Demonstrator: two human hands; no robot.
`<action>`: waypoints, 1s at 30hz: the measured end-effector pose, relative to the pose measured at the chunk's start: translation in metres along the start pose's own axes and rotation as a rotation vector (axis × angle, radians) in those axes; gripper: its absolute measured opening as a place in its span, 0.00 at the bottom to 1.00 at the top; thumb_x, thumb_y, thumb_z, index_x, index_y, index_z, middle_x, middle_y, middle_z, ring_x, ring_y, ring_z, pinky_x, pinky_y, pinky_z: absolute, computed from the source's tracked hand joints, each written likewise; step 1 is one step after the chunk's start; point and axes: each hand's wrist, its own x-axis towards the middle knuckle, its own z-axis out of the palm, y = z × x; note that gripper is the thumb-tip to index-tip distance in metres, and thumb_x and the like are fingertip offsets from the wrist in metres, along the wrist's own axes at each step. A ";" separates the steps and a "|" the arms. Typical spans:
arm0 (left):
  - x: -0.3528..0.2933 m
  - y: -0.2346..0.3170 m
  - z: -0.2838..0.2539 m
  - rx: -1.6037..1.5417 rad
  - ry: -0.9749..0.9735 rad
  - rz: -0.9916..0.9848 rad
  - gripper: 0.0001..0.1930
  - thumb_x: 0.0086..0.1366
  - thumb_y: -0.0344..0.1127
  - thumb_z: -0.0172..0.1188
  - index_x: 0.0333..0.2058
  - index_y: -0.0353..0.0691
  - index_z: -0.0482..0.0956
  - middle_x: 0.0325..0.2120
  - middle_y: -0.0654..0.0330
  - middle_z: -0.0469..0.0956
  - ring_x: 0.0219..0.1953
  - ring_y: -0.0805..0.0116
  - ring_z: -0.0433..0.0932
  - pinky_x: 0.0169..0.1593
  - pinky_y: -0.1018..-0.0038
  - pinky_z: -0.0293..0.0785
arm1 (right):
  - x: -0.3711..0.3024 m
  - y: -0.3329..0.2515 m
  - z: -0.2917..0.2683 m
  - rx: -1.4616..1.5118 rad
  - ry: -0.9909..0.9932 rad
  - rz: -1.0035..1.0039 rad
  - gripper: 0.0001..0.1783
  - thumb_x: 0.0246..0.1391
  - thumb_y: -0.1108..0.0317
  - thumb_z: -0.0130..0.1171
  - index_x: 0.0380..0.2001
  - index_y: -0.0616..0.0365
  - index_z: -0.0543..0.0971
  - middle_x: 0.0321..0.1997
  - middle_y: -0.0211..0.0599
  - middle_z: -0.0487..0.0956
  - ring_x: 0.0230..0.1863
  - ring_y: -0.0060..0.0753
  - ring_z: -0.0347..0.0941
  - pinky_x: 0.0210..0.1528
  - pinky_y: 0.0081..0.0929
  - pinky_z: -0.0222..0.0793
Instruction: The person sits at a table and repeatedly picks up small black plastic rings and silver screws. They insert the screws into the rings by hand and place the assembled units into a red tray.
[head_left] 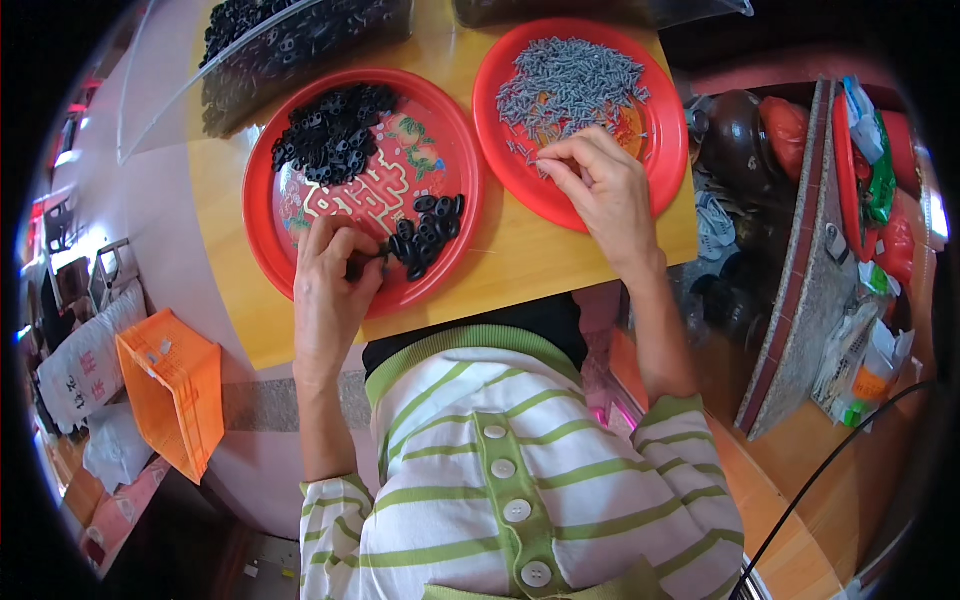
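My left hand (335,265) is closed over the front of a red plate (262,215) with a gold pattern. Its fingertips pinch a small black plastic piece (382,250), partly hidden by the fingers. Beside them lies a small cluster of shiny black two-holed pieces (430,232), and a larger heap of black pieces (335,130) fills the plate's far side. Over a second red plate (672,150) to the right, my right hand (605,185) is closed in a pinch. A small grey screw (535,162) shows at its fingertips, near a pile of such screws (570,85).
Both plates rest on a yellow wooden table (500,275). Behind the left plate stands a clear bin (300,60) of black parts; another clear bin (600,10) is at the far edge. An orange basket (175,390) stands at left, and a cluttered stone-edged ledge (790,280) at right.
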 end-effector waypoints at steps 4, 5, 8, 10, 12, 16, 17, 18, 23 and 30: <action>-0.003 -0.005 -0.001 0.001 0.003 0.039 0.09 0.45 0.19 0.60 0.27 0.34 0.73 0.32 0.56 0.70 0.35 0.58 0.71 0.38 0.68 0.69 | 0.010 0.000 0.005 -0.062 0.000 -0.007 0.04 0.48 0.70 0.60 0.28 0.58 0.78 0.28 0.34 0.74 0.29 0.35 0.72 0.30 0.29 0.67; -0.005 -0.003 -0.001 -0.027 0.037 0.039 0.09 0.46 0.18 0.60 0.27 0.33 0.73 0.32 0.57 0.71 0.34 0.61 0.72 0.38 0.71 0.69 | 0.012 -0.001 0.006 -0.076 -0.007 0.007 0.04 0.49 0.68 0.59 0.27 0.57 0.77 0.29 0.35 0.74 0.30 0.40 0.74 0.31 0.33 0.69; -0.010 0.005 -0.001 -0.153 0.138 0.017 0.08 0.48 0.16 0.58 0.28 0.32 0.72 0.33 0.57 0.73 0.33 0.67 0.74 0.37 0.76 0.70 | 0.016 -0.002 0.009 -0.138 -0.011 -0.030 0.06 0.49 0.66 0.60 0.26 0.56 0.77 0.29 0.34 0.74 0.30 0.41 0.74 0.31 0.34 0.69; -0.015 0.003 0.003 -0.285 0.195 -0.023 0.08 0.50 0.17 0.59 0.28 0.32 0.72 0.32 0.56 0.75 0.32 0.68 0.74 0.36 0.76 0.70 | 0.017 -0.001 0.011 -0.164 -0.033 -0.015 0.06 0.48 0.65 0.60 0.26 0.55 0.77 0.29 0.34 0.74 0.30 0.41 0.74 0.31 0.35 0.69; -0.021 0.004 0.007 -0.468 0.208 -0.079 0.07 0.52 0.17 0.59 0.28 0.31 0.72 0.33 0.56 0.76 0.32 0.71 0.74 0.36 0.79 0.70 | 0.017 -0.001 0.012 -0.179 -0.047 0.006 0.06 0.48 0.65 0.60 0.26 0.55 0.77 0.29 0.34 0.74 0.30 0.42 0.74 0.31 0.36 0.69; -0.025 0.020 0.015 -0.744 0.224 -0.106 0.05 0.54 0.17 0.59 0.29 0.30 0.72 0.33 0.56 0.76 0.32 0.76 0.74 0.36 0.81 0.71 | 0.018 -0.003 0.015 -0.191 -0.047 0.060 0.06 0.47 0.65 0.61 0.26 0.55 0.78 0.29 0.34 0.74 0.31 0.42 0.74 0.32 0.38 0.69; -0.025 0.023 0.018 -0.753 0.219 -0.094 0.06 0.54 0.17 0.59 0.29 0.30 0.72 0.33 0.56 0.77 0.32 0.76 0.74 0.36 0.81 0.71 | 0.018 -0.004 0.016 -0.195 -0.043 0.075 0.06 0.47 0.65 0.61 0.26 0.55 0.78 0.29 0.35 0.74 0.31 0.42 0.74 0.32 0.38 0.69; -0.026 0.025 0.022 -0.761 0.215 -0.080 0.06 0.54 0.17 0.59 0.29 0.30 0.73 0.33 0.56 0.77 0.32 0.76 0.74 0.36 0.81 0.71 | 0.018 -0.005 0.016 -0.211 -0.046 0.077 0.06 0.47 0.65 0.62 0.26 0.55 0.78 0.30 0.35 0.74 0.31 0.43 0.74 0.33 0.39 0.69; -0.026 0.035 0.028 -0.765 0.167 -0.039 0.06 0.53 0.17 0.60 0.28 0.29 0.73 0.31 0.55 0.78 0.32 0.75 0.75 0.38 0.81 0.72 | 0.021 -0.005 0.016 -0.198 -0.074 0.090 0.07 0.46 0.68 0.62 0.26 0.59 0.77 0.30 0.40 0.76 0.32 0.45 0.74 0.34 0.40 0.69; -0.030 0.031 0.028 -0.722 0.175 -0.018 0.06 0.52 0.17 0.60 0.28 0.29 0.73 0.30 0.56 0.78 0.31 0.75 0.76 0.36 0.80 0.74 | 0.029 -0.004 0.010 -0.126 -0.185 0.103 0.06 0.44 0.71 0.60 0.25 0.61 0.77 0.29 0.45 0.77 0.33 0.46 0.74 0.36 0.40 0.69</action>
